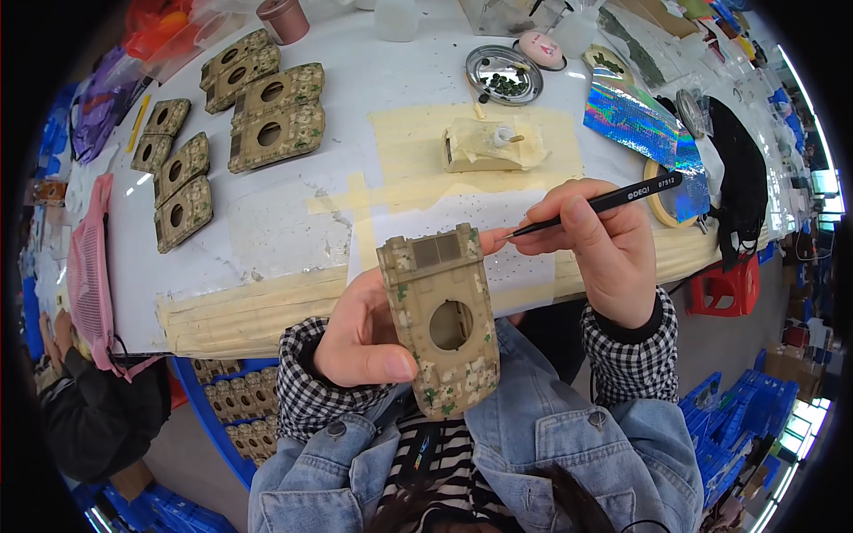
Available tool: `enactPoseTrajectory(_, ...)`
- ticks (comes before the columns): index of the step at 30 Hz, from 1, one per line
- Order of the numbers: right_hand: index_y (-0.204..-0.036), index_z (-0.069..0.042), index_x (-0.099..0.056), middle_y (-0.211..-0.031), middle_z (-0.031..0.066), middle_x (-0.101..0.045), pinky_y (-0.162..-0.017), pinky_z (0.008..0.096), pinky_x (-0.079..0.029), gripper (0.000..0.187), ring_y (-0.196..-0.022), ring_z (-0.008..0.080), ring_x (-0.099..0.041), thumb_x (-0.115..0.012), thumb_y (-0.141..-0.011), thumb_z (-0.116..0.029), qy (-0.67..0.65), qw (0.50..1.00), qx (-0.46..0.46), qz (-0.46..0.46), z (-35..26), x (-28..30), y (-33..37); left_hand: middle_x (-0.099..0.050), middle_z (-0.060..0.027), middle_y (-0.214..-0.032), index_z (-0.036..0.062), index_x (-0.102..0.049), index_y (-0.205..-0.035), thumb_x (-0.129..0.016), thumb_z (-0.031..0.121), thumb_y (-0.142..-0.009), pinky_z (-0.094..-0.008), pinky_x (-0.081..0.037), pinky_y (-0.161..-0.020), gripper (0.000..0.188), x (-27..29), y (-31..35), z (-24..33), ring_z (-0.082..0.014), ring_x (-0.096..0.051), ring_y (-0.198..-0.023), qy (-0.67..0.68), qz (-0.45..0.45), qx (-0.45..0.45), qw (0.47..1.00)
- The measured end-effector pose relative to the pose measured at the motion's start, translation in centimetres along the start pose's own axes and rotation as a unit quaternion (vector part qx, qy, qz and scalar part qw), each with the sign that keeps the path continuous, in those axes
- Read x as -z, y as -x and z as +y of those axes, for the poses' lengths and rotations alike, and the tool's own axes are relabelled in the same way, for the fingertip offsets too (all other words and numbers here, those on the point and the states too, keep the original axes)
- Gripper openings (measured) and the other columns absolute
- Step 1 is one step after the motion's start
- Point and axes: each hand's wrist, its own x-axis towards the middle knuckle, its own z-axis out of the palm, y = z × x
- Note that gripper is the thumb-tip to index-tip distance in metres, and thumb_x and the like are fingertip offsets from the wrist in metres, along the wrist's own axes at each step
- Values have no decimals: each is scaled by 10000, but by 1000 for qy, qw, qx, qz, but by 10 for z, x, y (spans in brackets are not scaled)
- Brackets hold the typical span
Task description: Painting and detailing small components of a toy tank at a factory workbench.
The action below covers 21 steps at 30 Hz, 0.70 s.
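My left hand [364, 342] holds a camouflage-painted model tank hull [416, 306], tan with green and brown patches and a round hole in its upper face. The thumb lies along the left side; a fingertip shows past the hull's far right edge. My right hand [609, 253] pinches black tweezers [613, 199], their tip pointing left beside that fingertip. Whether the tip grips anything is too small to tell. Under and beyond the hands lies a white sheet [533, 266] dotted with tiny dark specks.
Several similar hulls [277, 133] stand in groups at the left. A masking-taped block [480, 151] sits mid-table. Behind it are a round metal dish [480, 64] with small green parts and a holographic sheet [635, 111]. A blue crate [213, 417] of hulls stands below the table.
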Motion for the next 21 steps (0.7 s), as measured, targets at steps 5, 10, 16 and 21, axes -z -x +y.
enactPoseTrajectory(5,-964,73,-577,-924,144,-641,-757,295,-551,262,-840,205,-659,-495,-948,-175,7,1000,3,3,1,0,-1,-159,-389,-1396,-85,-182,-1384,-748,436,-670,-359,-549,-712,1049,-1,0,-1,-299,-637,-911,-1,13,-7,1000)
enactPoseTrajectory(10,-958,68,-580,-922,146,-640,-750,291,-549,271,-828,204,-661,-494,-950,-189,-3,1000,16,26,3,0,0,-183,-374,-1397,-64,-194,-1389,-743,493,-659,-363,-543,-707,1070,-8,-5,-1,-284,-635,-874,15,34,-18,999)
enactPoseTrajectory(16,-952,61,-583,-904,135,-631,-758,276,-524,260,-831,185,-652,-476,-956,-176,6,995,100,23,-7,-9,8,-222,-263,-1435,-1,-168,-1417,-635,510,-776,-404,-513,-807,944,-7,-7,2,-291,-579,-1001,18,26,-41,999)
enactPoseTrajectory(21,-929,7,-647,-904,124,-657,-787,338,-495,154,-812,222,-623,-583,-878,-122,123,967,222,-37,-17,-22,16,-284,-185,-1423,30,-107,-1437,-442,442,-926,-409,-435,-953,737,-2,-7,-4,-240,-437,-1216,20,62,-117,991)
